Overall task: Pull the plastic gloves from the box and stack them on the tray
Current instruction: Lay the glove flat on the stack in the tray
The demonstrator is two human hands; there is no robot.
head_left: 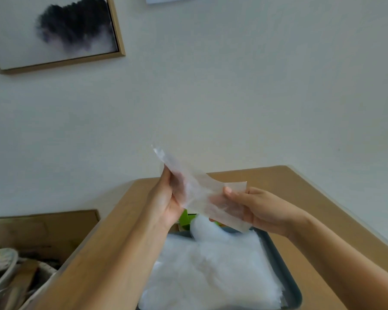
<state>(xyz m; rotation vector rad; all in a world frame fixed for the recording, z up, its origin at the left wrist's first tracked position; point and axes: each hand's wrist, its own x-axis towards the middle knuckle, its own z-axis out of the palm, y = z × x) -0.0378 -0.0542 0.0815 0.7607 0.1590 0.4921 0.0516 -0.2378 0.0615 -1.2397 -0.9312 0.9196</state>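
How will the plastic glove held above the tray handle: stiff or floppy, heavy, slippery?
Likely floppy: the glove is see-through film and bends between the left hand and right hand, which both grip it. Probably very light, so it may drift rather than drop straight. The pile on the tray lies puffy and uneven, so sheets may slide.

We see thin translucent plastic glove (pixel 197 193), frosted film stack (pixel 211 269), matt dark tray (pixel 276 260), smooth wood-look table (pixel 278 177).
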